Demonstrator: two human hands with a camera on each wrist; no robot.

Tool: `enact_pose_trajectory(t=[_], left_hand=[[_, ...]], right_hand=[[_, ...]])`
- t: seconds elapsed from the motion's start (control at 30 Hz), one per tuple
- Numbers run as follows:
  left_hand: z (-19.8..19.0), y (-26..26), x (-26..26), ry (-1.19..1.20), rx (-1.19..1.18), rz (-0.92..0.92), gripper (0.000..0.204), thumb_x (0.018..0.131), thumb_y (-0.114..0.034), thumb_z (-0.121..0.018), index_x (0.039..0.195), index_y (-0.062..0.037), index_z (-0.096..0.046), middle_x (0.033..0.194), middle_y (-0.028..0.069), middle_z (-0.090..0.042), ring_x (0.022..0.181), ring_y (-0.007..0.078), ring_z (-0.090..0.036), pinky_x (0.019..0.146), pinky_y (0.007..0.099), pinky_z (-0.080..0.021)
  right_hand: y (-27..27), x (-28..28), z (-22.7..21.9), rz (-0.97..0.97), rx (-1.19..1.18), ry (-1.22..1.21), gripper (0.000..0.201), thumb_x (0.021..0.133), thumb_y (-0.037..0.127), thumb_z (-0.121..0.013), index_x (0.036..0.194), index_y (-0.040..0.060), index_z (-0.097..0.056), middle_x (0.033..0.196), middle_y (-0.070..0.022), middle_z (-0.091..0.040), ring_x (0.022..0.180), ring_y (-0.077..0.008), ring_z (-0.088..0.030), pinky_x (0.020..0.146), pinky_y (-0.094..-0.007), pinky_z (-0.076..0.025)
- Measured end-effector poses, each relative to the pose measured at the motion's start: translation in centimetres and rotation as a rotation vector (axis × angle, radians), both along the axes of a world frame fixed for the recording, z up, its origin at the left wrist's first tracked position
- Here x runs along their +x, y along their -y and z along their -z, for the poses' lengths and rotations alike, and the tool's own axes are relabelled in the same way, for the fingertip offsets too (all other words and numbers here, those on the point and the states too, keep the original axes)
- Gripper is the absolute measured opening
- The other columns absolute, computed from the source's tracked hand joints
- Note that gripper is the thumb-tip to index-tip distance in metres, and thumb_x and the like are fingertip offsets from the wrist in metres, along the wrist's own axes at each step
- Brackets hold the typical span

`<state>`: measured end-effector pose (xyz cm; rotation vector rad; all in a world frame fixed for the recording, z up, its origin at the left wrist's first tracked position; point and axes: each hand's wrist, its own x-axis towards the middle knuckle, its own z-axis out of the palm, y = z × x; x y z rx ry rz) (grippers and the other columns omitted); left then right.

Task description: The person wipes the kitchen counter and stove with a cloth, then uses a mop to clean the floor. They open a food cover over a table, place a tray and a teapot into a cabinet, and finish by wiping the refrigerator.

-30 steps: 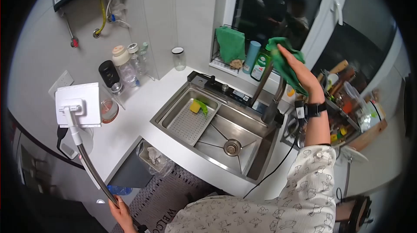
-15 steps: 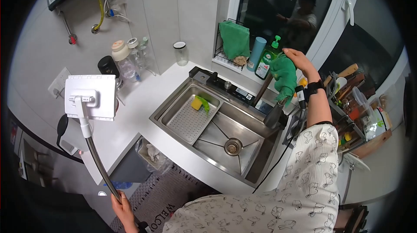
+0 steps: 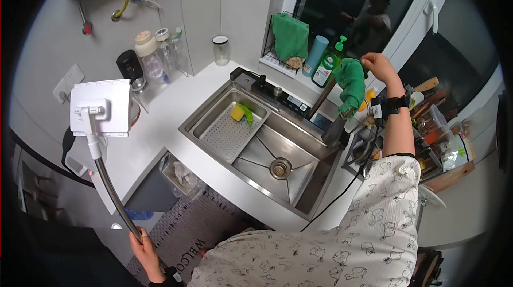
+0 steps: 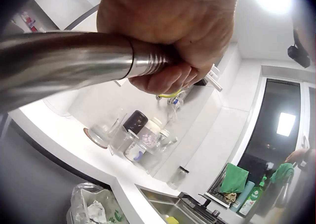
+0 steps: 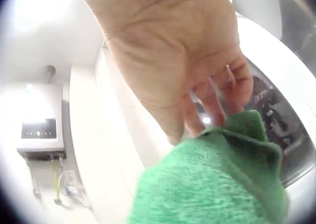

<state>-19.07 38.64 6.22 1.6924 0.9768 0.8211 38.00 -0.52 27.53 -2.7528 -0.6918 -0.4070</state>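
Observation:
My left hand (image 3: 144, 248) grips the metal pole of a flat mop (image 3: 115, 196), its fingers wrapped round the shaft. The mop's white plate head (image 3: 100, 108) is raised in front of the counter. A green cloth (image 3: 351, 83) hangs bunched over the tall dark faucet (image 3: 334, 131). Right beside the cloth's upper edge is my right hand (image 3: 380, 68). In the right wrist view its fingers (image 5: 210, 103) are loosely bent and spread, with the fingertips at the top of the cloth (image 5: 207, 179).
A steel sink (image 3: 299, 145) holds a perforated tray (image 3: 222, 134) with a yellow sponge (image 3: 236, 112). Bottles (image 3: 152, 60) and a glass jar (image 3: 220, 52) stand along the wall. Green dish soap (image 3: 326, 68) and a second green cloth (image 3: 290, 36) are on the windowsill. Utensil racks stand at right.
The green cloth went from under my right palm to hanging over the faucet. My right hand has drawn back to the cloth's upper right edge. The left hand keeps hold of the mop.

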Motion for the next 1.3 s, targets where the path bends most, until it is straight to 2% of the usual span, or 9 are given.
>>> enact_pose_trajectory(t=[0.17, 0.3, 0.4, 0.53, 0.73, 0.9, 1.07, 1.1, 1.3], left_hand=[[0.1, 0.4, -1.2, 0.022, 0.003, -0.033, 0.011, 0.092, -0.013, -0.046, 0.094, -0.0027, -0.045, 0.059, -0.0052, -0.034, 0.046, 0.0008, -0.029, 0.041, 0.0184, -0.021], [0.7, 0.4, -2.8, -0.015, -0.027, -0.067, 0.011, 0.092, -0.013, -0.047, 0.094, -0.0027, -0.046, 0.059, -0.0055, -0.033, 0.046, 0.0007, -0.028, 0.041, 0.0184, -0.021], [0.9, 0.8, -3.3, -0.023, 0.014, -0.102, 0.011, 0.092, -0.014, -0.047, 0.095, -0.0030, -0.046, 0.059, -0.0058, -0.034, 0.045, 0.0004, -0.029, 0.041, 0.0183, -0.020], [0.4, 1.0, -3.7, 0.017, -0.041, -0.138, 0.011, 0.092, -0.014, -0.046, 0.095, -0.0035, -0.047, 0.059, -0.0059, -0.034, 0.045, 0.0001, -0.029, 0.040, 0.0180, -0.021], [0.9, 0.8, -3.8, 0.016, 0.008, -0.138, 0.012, 0.093, -0.016, -0.046, 0.096, -0.0036, -0.047, 0.059, -0.0060, -0.034, 0.045, 0.0000, -0.028, 0.040, 0.0182, -0.020], [1.2, 1.0, -3.5, 0.026, -0.008, -0.149, 0.013, 0.092, -0.015, -0.046, 0.097, -0.0026, -0.047, 0.061, -0.0055, -0.035, 0.046, 0.0000, -0.029, 0.040, 0.0179, -0.020], [1.8, 1.0, -4.3, 0.022, -0.010, -0.160, 0.014, 0.092, -0.013, -0.046, 0.099, -0.0014, -0.047, 0.063, -0.0045, -0.035, 0.048, 0.0012, -0.029, 0.043, 0.0187, -0.021], [1.8, 0.9, -4.6, -0.018, -0.001, -0.160, 0.014, 0.092, -0.013, -0.046, 0.099, -0.0010, -0.047, 0.064, -0.0042, -0.036, 0.050, 0.0016, -0.030, 0.044, 0.0190, -0.022], [1.6, 1.4, -5.7, -0.041, -0.009, -0.184, 0.013, 0.091, -0.013, -0.048, 0.094, -0.0006, -0.048, 0.063, -0.0035, -0.036, 0.053, 0.0029, -0.031, 0.047, 0.0202, -0.024]], right_hand=[[2.3, 2.9, 2.3, -0.108, 0.205, -0.169, 0.019, 0.081, 0.018, -0.055, 0.079, -0.0008, -0.057, 0.066, -0.0052, -0.058, 0.067, -0.0135, -0.058, 0.061, -0.0273, -0.045], [1.7, 4.6, 0.4, 0.194, 0.372, 0.250, 0.032, 0.082, 0.028, -0.046, 0.086, -0.0018, -0.057, 0.076, -0.0158, -0.063, 0.073, -0.0264, -0.061, 0.065, -0.0360, -0.046], [1.2, 2.5, -3.6, 0.291, 0.598, 0.163, 0.036, 0.083, 0.029, -0.042, 0.085, -0.0044, -0.056, 0.076, -0.0170, -0.059, 0.072, -0.0252, -0.057, 0.063, -0.0363, -0.045], [7.6, 4.5, -9.7, 0.031, 1.461, -0.494, 0.022, 0.088, 0.021, -0.051, 0.088, 0.0000, -0.058, 0.081, -0.0100, -0.060, 0.071, -0.0215, -0.061, 0.063, -0.0334, -0.052], [7.1, -5.2, -15.3, -0.207, 1.507, -0.422, 0.024, 0.087, 0.019, -0.056, 0.098, -0.0027, -0.058, 0.080, -0.0093, -0.064, 0.066, -0.0156, -0.063, 0.057, -0.0257, -0.054], [5.3, -0.3, -15.7, -0.304, 1.310, -0.685, 0.020, 0.084, 0.016, -0.059, 0.091, -0.0027, -0.060, 0.076, -0.0118, -0.064, 0.063, -0.0202, -0.064, 0.055, -0.0295, -0.056], [-5.7, -3.5, -11.4, -0.435, 0.967, -0.587, 0.047, 0.087, 0.020, -0.056, 0.127, 0.0017, -0.039, 0.108, -0.0159, -0.054, 0.096, -0.0208, -0.057, 0.087, -0.0270, -0.048], [-6.8, -4.3, -10.6, -0.448, 0.779, -0.701, 0.046, 0.087, 0.026, -0.056, 0.127, 0.0079, -0.042, 0.111, -0.0127, -0.055, 0.096, -0.0188, -0.057, 0.079, -0.0224, -0.047], [-3.3, -0.7, -4.5, -0.042, -0.080, -0.516, 0.041, 0.086, 0.026, -0.057, 0.124, 0.0133, -0.048, 0.110, -0.0054, -0.057, 0.095, -0.0168, -0.055, 0.077, -0.0311, -0.047]])
